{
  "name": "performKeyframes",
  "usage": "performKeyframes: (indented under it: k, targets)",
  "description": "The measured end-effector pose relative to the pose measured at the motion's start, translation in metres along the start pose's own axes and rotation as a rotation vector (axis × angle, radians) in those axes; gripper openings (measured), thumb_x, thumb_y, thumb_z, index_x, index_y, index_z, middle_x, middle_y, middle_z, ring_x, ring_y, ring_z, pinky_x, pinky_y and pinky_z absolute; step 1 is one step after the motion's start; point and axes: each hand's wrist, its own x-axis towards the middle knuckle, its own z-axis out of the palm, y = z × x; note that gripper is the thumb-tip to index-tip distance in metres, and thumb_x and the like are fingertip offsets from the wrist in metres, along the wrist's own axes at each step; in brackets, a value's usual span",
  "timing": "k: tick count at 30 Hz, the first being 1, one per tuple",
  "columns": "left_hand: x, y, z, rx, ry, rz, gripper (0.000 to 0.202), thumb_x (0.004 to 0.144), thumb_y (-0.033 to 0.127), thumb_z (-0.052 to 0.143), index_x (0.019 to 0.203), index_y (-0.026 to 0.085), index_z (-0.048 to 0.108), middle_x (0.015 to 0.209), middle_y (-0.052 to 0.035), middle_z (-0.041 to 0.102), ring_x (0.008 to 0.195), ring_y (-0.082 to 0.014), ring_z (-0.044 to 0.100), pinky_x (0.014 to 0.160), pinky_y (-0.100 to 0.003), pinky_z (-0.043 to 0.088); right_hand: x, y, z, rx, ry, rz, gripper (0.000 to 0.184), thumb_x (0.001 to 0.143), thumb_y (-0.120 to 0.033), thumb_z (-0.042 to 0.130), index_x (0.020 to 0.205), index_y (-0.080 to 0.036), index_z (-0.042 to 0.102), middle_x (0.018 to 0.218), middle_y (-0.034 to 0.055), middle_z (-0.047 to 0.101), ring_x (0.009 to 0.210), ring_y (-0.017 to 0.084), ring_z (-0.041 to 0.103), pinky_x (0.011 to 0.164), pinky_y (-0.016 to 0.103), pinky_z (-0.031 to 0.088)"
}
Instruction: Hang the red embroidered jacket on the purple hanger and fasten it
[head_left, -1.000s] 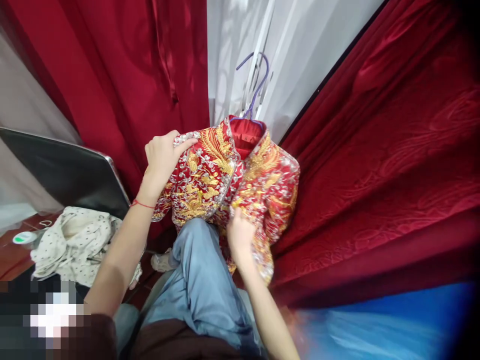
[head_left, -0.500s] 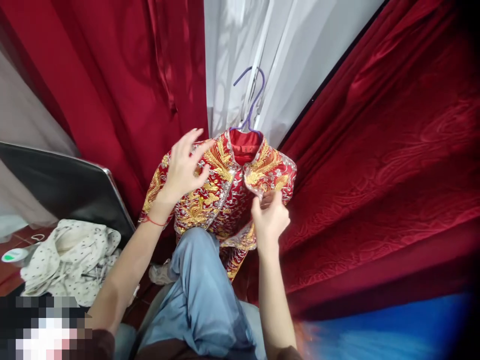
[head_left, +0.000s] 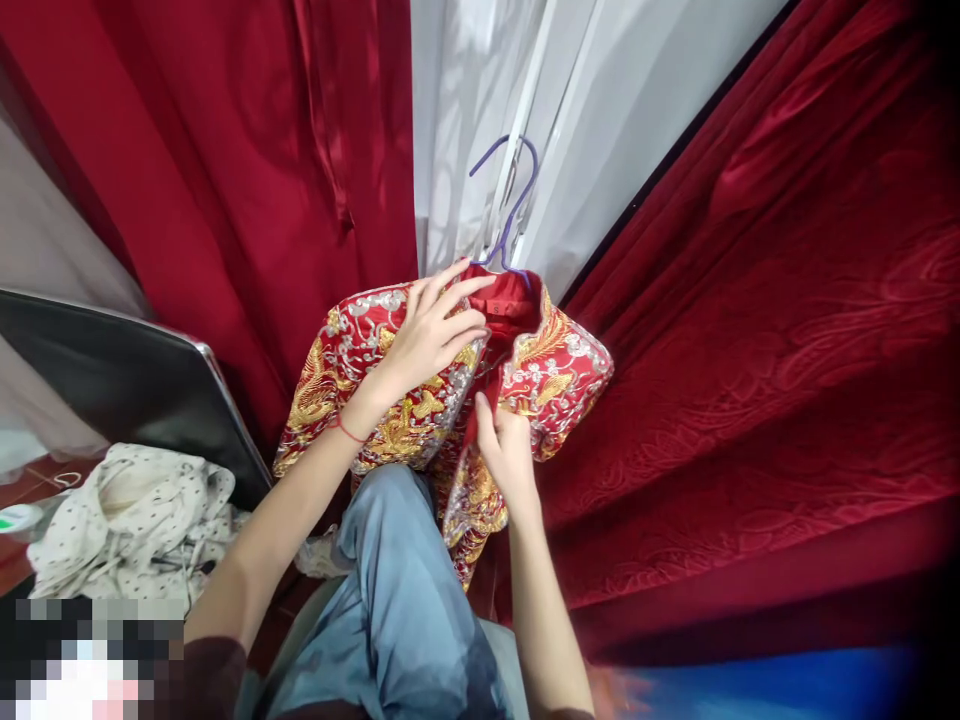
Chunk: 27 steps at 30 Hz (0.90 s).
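A red jacket [head_left: 420, 415] with gold and silver embroidery and a stand-up collar is on a purple hanger [head_left: 534, 165], in front of my knees. Its front is parted at the top, showing the red lining [head_left: 510, 300] with a small label. My left hand [head_left: 439, 325] lies over the collar on the left, fingers spread, their tips at the neck opening. My right hand [head_left: 508, 445] is closed round the right front edge of the jacket. The cloth inside that grip is hidden.
Dark red curtains hang at the left [head_left: 225, 130] and right [head_left: 750, 400], with white cloth [head_left: 457, 130] between them. A black panel [head_left: 150, 390] stands at left. Beside it lies a white dotted garment [head_left: 142, 510]. My blue trousers [head_left: 405, 590] fill the lower middle.
My left hand has moved right, from above the left shoulder to the collar. My right hand has shifted slightly left and down, and the right front panel is folded further open.
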Motion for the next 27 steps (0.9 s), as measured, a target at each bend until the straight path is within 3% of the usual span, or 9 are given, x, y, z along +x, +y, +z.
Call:
performKeyframes:
  k: [5,10,13,16,18,21,23,25,27]
  targets:
    - [0.031,-0.011,0.018,0.033,0.208,-0.13,0.025,0.097,0.041,0.047,0.103,0.025,0.065,0.15,-0.0043,0.046,0.148,-0.0295,0.027,0.119,-0.058,0.022,0.039,-0.019,0.026,0.297,0.104,-0.013,0.049,0.099,-0.042,0.039,0.055,-0.022,0.036,0.05,-0.0036,0.044,0.047,0.01,0.041,0.052,0.024,0.03]
    - [0.019,-0.025,0.035,0.0,0.179,-0.203,0.027,0.096,0.04,0.049,0.117,0.029,0.063,0.152,-0.004,0.044,0.149,-0.0303,0.024,0.12,-0.058,0.019,0.055,0.015,0.05,0.301,0.004,-0.025,0.035,0.096,-0.039,0.042,0.066,-0.021,0.046,0.058,-0.0029,0.052,0.054,0.011,0.046,0.058,0.024,0.036]
    - [-0.024,-0.021,0.047,-0.006,0.168,-0.328,0.035,0.093,0.038,0.055,0.128,0.031,0.056,0.155,-0.0052,0.038,0.151,-0.0314,0.019,0.121,-0.058,0.018,0.046,0.031,0.058,0.151,0.003,-0.008,0.034,0.095,-0.038,0.042,0.066,-0.022,0.043,0.057,-0.0039,0.048,0.054,0.011,0.042,0.059,0.024,0.035]
    - [-0.093,-0.006,0.067,-0.042,0.328,-0.575,0.041,0.09,0.04,0.062,0.128,0.027,0.052,0.151,-0.0115,0.039,0.147,-0.0304,0.029,0.118,-0.052,0.029,0.034,0.036,0.056,0.139,-0.024,0.017,0.029,0.094,-0.04,0.048,0.072,-0.02,0.05,0.063,-0.0032,0.053,0.058,0.011,0.046,0.063,0.024,0.04]
    - [-0.146,0.006,0.083,-0.096,0.445,-0.83,0.044,0.087,0.041,0.066,0.124,0.024,0.05,0.148,-0.0146,0.04,0.141,-0.0292,0.039,0.113,-0.046,0.038,0.02,0.04,0.054,0.232,-0.057,0.021,0.022,0.093,-0.04,0.053,0.086,-0.019,0.057,0.077,0.0005,0.064,0.069,0.013,0.057,0.071,0.025,0.046]
    - [-0.219,0.012,0.104,-0.308,0.508,-1.359,0.041,0.086,0.033,0.067,0.121,0.022,0.047,0.138,-0.014,0.049,0.129,-0.0245,0.052,0.104,-0.035,0.046,-0.016,0.054,0.059,0.389,-0.059,0.045,0.021,0.092,-0.037,0.056,0.102,-0.02,0.062,0.105,0.0071,0.069,0.097,0.017,0.064,0.088,0.03,0.049]
    - [-0.252,0.006,0.109,-0.502,0.424,-1.666,0.041,0.081,0.024,0.071,0.115,0.019,0.049,0.127,-0.0137,0.058,0.123,-0.0248,0.057,0.102,-0.032,0.047,-0.047,0.071,0.069,0.449,-0.027,0.156,0.021,0.092,-0.039,0.055,0.096,-0.02,0.063,0.1,0.0075,0.07,0.095,0.018,0.066,0.087,0.032,0.051]
    - [-0.269,-0.006,0.107,-0.645,0.272,-1.816,0.038,0.075,0.022,0.077,0.106,0.017,0.055,0.111,-0.0112,0.066,0.119,-0.0272,0.059,0.101,-0.033,0.047,-0.075,0.091,0.079,0.457,-0.07,0.354,0.027,0.092,-0.044,0.05,0.093,-0.02,0.062,0.081,0.0044,0.069,0.075,0.018,0.066,0.074,0.03,0.052]
    - [-0.275,-0.016,0.1,-0.729,0.125,-1.847,0.034,0.069,0.024,0.081,0.095,0.018,0.061,0.097,-0.0078,0.071,0.116,-0.0293,0.061,0.1,-0.034,0.048,-0.094,0.111,0.088,0.357,-0.335,0.503,0.031,0.092,-0.046,0.048,0.093,-0.02,0.063,0.073,0.0025,0.068,0.068,0.017,0.064,0.071,0.029,0.051]
